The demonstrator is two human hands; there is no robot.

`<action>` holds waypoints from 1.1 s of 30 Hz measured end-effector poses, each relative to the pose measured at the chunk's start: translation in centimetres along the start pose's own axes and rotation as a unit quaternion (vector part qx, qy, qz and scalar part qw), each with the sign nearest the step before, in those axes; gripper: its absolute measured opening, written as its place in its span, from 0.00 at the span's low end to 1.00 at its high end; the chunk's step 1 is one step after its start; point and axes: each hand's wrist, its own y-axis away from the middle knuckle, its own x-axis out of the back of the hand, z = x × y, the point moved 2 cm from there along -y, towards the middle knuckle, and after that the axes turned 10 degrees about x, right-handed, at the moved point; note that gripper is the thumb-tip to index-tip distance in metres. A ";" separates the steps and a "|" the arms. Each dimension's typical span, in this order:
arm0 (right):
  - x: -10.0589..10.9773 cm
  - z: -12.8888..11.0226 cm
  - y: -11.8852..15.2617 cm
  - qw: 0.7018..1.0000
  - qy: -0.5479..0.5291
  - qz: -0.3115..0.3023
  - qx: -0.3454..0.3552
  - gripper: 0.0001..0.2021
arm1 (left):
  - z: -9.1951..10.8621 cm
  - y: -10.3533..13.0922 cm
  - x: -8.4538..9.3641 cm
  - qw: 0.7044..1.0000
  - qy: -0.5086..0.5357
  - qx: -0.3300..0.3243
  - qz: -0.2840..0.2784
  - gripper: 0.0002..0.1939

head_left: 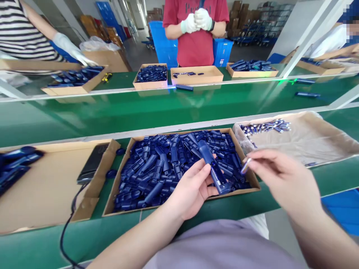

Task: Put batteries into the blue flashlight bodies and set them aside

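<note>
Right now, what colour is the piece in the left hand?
Head view: the piece is mainly dark blue.

Free air above left half of parts box [119,175]; above right half, my left hand [195,186] and blue tube [215,171] block way. Right of box, my right hand [286,177] stands before lined tray [314,136]. Left of box, narrow strip [106,193] holds round caps [111,174], then carton wall [97,184]. Beyond box, white rail [179,127], then open green belt [179,106] where I could pass.

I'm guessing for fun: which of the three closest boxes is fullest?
The middle box, nearest the left hand: blue parts cover its bottom; the left box and right box show much of theirs.
</note>
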 end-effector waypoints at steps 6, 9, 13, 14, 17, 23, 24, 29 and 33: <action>-4.0 -4.4 -0.8 0.986 -0.010 -0.099 0.132 0.01 | 0.1 0.3 0.2 0.997 -0.073 -0.040 0.001 0.15; -4.1 -3.8 -1.0 0.978 0.027 -0.137 0.158 0.04 | 0.1 0.2 0.2 0.995 -0.090 -0.044 0.001 0.15; -4.0 -3.7 -0.1 0.933 0.112 -0.153 0.306 0.11 | 0.3 -0.1 0.5 0.995 -0.085 -0.052 0.003 0.17; -4.0 -3.6 0.2 0.920 0.121 -0.160 0.336 0.12 | 0.2 -0.1 0.6 0.995 -0.084 -0.055 0.004 0.17; -3.8 -3.4 0.9 0.900 0.131 -0.179 0.374 0.14 | 0.0 -0.3 0.7 0.994 -0.096 -0.047 -0.006 0.17; -3.7 -3.1 1.5 0.909 0.122 -0.212 0.336 0.17 | 0.0 -0.2 0.4 0.991 -0.111 -0.068 -0.007 0.17; -3.8 -3.1 1.3 0.920 0.098 -0.212 0.315 0.17 | 0.0 -0.2 0.4 0.991 -0.112 -0.069 -0.005 0.17; -4.8 -2.5 0.0 0.953 -0.020 -0.204 0.221 0.09 | -0.1 -0.2 0.4 0.994 -0.097 -0.040 -0.012 0.16; -5.1 -2.3 -0.4 0.948 0.016 -0.161 0.273 0.08 | 0.0 -0.1 0.3 0.997 -0.073 -0.021 -0.012 0.14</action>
